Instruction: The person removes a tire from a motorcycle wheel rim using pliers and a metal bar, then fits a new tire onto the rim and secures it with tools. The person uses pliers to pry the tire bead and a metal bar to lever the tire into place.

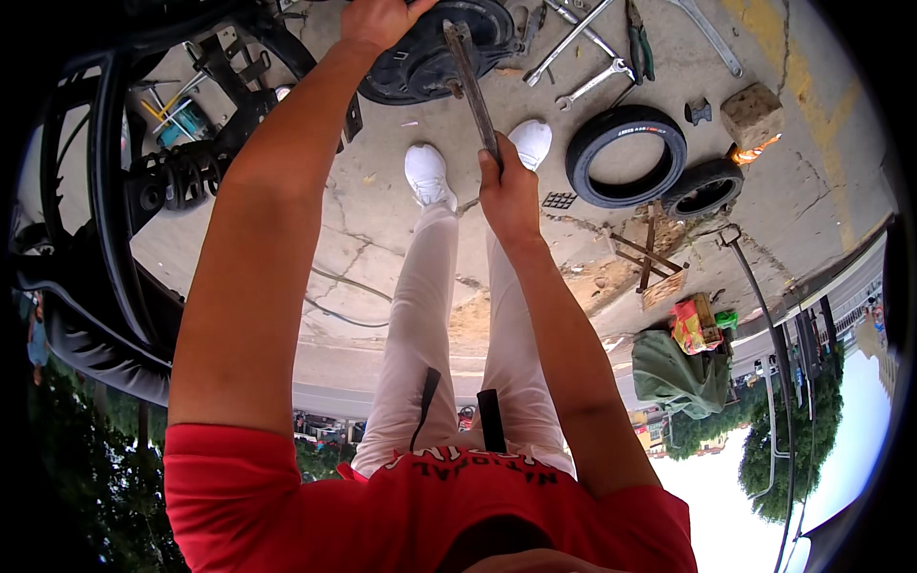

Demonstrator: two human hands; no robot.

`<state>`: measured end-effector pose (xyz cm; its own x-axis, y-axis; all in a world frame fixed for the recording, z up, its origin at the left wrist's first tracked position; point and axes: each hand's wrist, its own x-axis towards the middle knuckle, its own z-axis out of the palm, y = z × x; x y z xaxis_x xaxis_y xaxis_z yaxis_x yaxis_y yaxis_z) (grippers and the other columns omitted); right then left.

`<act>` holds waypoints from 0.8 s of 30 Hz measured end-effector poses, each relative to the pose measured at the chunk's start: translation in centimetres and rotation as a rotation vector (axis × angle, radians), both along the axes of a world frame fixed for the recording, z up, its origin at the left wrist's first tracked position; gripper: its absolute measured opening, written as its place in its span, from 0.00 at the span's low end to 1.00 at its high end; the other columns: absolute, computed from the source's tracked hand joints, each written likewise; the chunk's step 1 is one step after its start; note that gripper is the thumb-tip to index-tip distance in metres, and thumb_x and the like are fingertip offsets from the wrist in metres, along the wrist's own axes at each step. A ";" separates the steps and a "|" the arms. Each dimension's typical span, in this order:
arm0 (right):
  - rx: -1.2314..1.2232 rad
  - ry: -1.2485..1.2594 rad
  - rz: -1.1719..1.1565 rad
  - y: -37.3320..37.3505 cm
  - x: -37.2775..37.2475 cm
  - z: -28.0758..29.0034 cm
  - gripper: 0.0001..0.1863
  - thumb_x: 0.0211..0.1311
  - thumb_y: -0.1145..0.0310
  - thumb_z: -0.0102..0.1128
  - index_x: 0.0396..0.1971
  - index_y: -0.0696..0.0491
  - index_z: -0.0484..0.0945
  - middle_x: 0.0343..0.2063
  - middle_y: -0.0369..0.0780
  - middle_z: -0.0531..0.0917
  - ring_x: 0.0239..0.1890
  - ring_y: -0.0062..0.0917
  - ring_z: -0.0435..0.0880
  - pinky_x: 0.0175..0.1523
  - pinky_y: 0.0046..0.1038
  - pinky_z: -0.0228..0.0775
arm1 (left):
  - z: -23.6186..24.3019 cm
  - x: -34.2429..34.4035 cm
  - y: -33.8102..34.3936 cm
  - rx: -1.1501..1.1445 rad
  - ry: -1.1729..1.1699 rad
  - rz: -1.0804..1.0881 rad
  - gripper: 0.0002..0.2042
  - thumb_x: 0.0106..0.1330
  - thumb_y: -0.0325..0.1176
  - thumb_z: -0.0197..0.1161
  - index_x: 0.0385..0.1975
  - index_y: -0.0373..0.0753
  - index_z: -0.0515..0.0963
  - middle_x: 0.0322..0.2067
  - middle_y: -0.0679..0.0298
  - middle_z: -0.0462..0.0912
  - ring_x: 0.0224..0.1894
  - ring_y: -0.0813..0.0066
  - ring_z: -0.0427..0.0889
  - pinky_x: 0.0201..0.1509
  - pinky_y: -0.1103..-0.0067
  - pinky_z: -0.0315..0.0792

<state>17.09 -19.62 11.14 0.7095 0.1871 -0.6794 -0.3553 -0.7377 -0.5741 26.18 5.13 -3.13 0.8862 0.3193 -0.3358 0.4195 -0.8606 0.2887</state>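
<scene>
My right hand (509,196) is closed round the lower end of a long, worn metal bar (475,95). The bar slants up and slightly left, its far end lying over a black wheel (406,72) with a tyre on it. My left hand (380,21) is at the wheel's upper left edge, thumb stretched to the right. Its other fingers are cut off by the top of the picture, so I cannot tell whether they grip the wheel. Both my white shoes stand on the ground just below the wheel.
Right of the wheel lie several wrenches (594,84), pliers (641,43), two loose tyres (626,158) and a stone block (753,115). A small wooden stool (659,282) and a green cloth bundle (678,372) are nearer. At left stands a black vehicle frame (115,210) with a coil spring.
</scene>
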 end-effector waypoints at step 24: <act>0.233 1.078 -0.142 -10.0 5.5 6.2 0.18 0.70 0.64 0.53 0.56 0.54 0.73 0.13 0.25 0.57 0.12 0.08 0.50 0.15 0.15 0.40 | 0.6 3.7 -0.8 -0.208 0.135 0.152 0.34 0.60 0.65 0.54 0.38 0.32 0.81 0.41 0.47 0.83 0.45 0.51 0.81 0.51 0.64 0.73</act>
<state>22.54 -29.59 17.37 -0.2060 0.3545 -0.9121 -0.8244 -0.5650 -0.0334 29.88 4.34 -2.55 0.7765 0.3567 -0.5194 0.5855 -0.7131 0.3856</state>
